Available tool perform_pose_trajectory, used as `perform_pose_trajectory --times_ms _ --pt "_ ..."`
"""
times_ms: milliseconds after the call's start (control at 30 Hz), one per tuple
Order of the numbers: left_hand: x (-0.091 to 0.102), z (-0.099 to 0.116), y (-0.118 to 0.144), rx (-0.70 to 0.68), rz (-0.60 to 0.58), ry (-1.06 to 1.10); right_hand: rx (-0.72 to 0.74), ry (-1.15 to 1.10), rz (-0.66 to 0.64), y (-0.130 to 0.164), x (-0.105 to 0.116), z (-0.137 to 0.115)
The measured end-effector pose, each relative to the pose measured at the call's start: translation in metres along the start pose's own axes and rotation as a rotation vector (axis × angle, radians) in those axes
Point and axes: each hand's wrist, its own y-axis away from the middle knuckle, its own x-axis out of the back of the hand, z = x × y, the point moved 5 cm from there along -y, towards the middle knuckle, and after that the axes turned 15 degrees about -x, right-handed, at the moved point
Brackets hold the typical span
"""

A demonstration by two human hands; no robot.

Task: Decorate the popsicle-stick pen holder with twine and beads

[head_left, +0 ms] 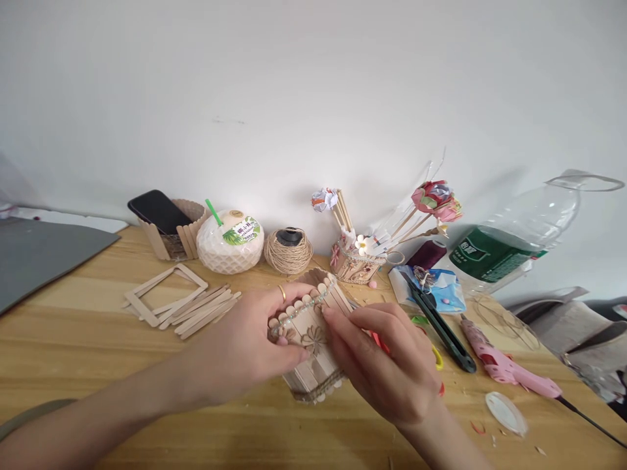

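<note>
Two bare hands work on a small craft-stick basket [313,346] lying tilted on its side near the middle of the wooden table [78,339]. The left hand [255,339], a ring on one finger, wraps the basket's left side with thumb and fingers curled around it; the right hand [386,365] presses its fingertips [329,314] against the rim, where a strand of clear beads [306,307] runs along the scalloped stick ends. Judged from this view, the body is built: sticks stand side by side, twine bands the base, and a flower ornament [313,339] sits on the wall. The bead strand covers the visible rim; whether it goes all round, or is fixed, cannot be told. To the left lie loose sticks [203,310] and a stick frame [166,294]. Far along the wall stand a phone holder [171,228], a white coconut drink [230,241], a twine ball [289,251] and a finished basket of paper flowers [355,261]. To the right lie a black cutter [438,323], a pink glue gun [509,365] and a plastic bottle [514,241].
</note>
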Motion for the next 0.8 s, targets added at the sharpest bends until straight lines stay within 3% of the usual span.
perform_pose_trajectory --times_ms 300,533,667,800 --pt "-0.001 -0.001 0.001 -0.021 -0.014 -0.017 0.007 0.055 -0.058 0.000 0.000 -0.006" --pt "0.004 -0.012 -0.001 -0.047 0.028 0.039 -0.430 -0.391 -0.013 -0.010 0.003 0.016" --pt "0.002 -0.007 0.000 -0.030 -0.002 0.030 -0.623 -0.550 -0.214 -0.013 -0.007 0.026" --pt "0.000 -0.007 0.003 -0.039 0.009 0.012 -0.678 -0.684 -0.416 -0.010 -0.019 0.024"
